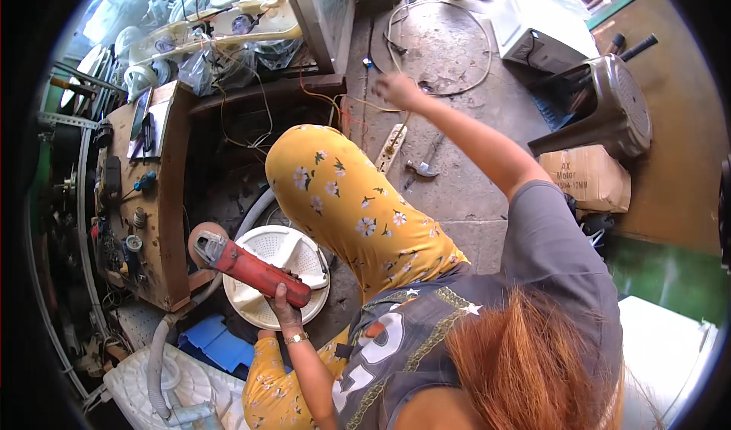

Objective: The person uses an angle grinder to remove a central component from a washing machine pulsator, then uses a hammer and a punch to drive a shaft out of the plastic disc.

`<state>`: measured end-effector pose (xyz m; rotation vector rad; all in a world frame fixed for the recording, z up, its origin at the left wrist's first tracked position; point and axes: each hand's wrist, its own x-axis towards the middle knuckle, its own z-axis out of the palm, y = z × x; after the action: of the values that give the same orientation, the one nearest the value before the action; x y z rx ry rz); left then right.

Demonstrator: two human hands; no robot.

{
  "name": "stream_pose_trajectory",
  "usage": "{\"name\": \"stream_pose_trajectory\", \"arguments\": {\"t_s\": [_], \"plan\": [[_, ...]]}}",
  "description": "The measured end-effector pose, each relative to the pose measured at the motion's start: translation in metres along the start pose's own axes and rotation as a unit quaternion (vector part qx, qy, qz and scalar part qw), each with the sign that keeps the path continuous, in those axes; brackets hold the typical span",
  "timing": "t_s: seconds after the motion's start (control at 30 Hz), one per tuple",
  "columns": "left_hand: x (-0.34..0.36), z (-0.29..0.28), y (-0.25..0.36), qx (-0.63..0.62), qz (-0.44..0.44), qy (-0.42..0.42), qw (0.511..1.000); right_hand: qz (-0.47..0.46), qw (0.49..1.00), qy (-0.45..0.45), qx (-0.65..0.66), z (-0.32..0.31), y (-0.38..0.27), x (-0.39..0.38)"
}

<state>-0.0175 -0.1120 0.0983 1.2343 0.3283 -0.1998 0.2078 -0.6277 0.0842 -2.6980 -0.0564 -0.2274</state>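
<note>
The left hand (285, 308) clasps a scuffed, cylindrical angle grinder (255, 271). Above rough concrete floor (476, 198), the right hand (397, 93) blurs; I cannot tell its grip.

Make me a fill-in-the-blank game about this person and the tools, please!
1. The left hand grips a power tool whose main body is coloured ____.
2. The flowery trousers are mainly ____.
3. On the floor, below the right hand in the picture, lies a claw ____.

Missing words: red; yellow; hammer.
</note>
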Motion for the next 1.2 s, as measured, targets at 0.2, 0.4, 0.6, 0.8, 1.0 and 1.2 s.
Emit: {"name": "stream_pose_trajectory", "arguments": {"t_s": [0.2,0.4,0.6,0.8,1.0,1.2], "plan": [[0.010,0.001,-0.008,0.021,-0.008,-0.005,1.000,-0.062,0.895,-0.324,-0.300,0.162,0.033,-0.079],[0.004,-0.006,0.005,0.031,-0.002,0.042,0.999,0.006,0.866,-0.323,-0.382,0.257,0.034,-0.117],[0.052,0.022,-0.019,-0.118,0.024,-0.067,0.990,-0.090,0.903,-0.100,-0.409,0.136,0.237,-0.096],[0.003,-0.020,0.030,-0.023,0.063,0.050,0.996,-0.046,0.898,-0.371,-0.231,0.068,-0.024,-0.014],[0.041,0.013,0.086,0.100,0.235,0.052,0.965,-0.099,0.917,-0.108,0.372,-0.091,-0.235,0.051],[0.075,0.071,0.143,0.298,0.181,0.150,0.925,-0.001,0.715,-0.331,0.616,-0.016,-0.408,-0.005]]}}
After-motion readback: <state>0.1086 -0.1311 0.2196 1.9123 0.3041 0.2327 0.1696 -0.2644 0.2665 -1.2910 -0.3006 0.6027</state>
